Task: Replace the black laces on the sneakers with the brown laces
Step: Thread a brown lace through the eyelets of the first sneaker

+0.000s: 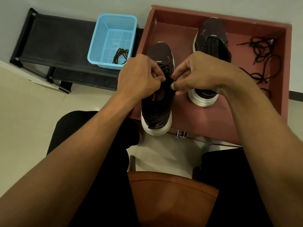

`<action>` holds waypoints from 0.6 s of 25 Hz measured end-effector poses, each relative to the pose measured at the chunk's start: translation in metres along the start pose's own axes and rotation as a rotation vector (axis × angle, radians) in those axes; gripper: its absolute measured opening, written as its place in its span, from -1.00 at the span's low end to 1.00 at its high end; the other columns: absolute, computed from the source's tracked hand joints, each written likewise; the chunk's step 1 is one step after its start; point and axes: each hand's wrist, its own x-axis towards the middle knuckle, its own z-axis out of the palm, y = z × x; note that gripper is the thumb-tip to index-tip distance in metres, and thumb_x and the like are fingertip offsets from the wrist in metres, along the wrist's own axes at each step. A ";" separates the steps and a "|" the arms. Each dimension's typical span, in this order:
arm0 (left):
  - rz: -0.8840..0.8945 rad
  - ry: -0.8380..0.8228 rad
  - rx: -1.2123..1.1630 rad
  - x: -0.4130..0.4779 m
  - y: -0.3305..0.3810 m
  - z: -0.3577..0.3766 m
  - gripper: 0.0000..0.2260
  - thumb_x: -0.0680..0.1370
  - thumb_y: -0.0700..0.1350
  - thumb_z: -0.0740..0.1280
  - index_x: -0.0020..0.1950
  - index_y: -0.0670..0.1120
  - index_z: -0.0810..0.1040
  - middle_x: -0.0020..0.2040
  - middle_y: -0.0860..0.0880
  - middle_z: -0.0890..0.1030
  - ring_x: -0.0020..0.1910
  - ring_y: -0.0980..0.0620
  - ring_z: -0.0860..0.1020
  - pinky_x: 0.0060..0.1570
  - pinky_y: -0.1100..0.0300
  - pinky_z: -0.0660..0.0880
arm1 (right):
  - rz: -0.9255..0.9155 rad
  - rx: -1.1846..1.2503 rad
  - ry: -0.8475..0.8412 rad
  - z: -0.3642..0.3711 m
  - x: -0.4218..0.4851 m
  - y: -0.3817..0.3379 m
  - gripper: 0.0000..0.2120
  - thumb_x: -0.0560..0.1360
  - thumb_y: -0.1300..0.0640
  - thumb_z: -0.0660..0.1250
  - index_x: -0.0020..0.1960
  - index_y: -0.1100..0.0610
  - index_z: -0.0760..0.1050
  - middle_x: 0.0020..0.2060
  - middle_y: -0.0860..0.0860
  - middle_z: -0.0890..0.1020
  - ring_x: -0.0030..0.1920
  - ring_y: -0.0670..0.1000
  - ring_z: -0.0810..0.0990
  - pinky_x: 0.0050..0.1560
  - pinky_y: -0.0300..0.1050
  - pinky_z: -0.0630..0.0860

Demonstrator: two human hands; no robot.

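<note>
A dark sneaker [156, 105] with a white sole stands at the near left edge of the red-brown tray [213, 115], heel toward me. A brown lace [164, 68] runs through its upper eyelets. My left hand [139, 74] and my right hand [195, 72] are over the shoe's opening, fingers curled, each pinching the lace at the top eyelets. A second dark sneaker [211, 38] stands farther right in the tray. Loose black laces [260, 63] lie in the tray's right part. Another brown lace [120, 55] lies coiled in a blue basket [113, 40].
The blue basket stands on a low black rack [54, 46] to the left of the tray. A wall runs behind both. My knees in dark trousers and an orange-brown seat [172, 194] fill the bottom of the view. Pale floor tiles lie to the left.
</note>
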 end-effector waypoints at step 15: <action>-0.109 -0.075 -0.149 0.000 0.003 -0.001 -0.83 0.45 0.09 0.59 -0.28 0.21 0.64 -0.17 0.15 0.69 -0.17 0.26 0.58 -0.08 0.20 0.53 | 0.038 0.056 0.002 0.000 -0.003 0.001 -0.80 0.48 0.31 0.56 0.08 0.18 0.67 -0.22 0.12 0.77 -0.17 0.02 0.79 0.09 -0.06 0.70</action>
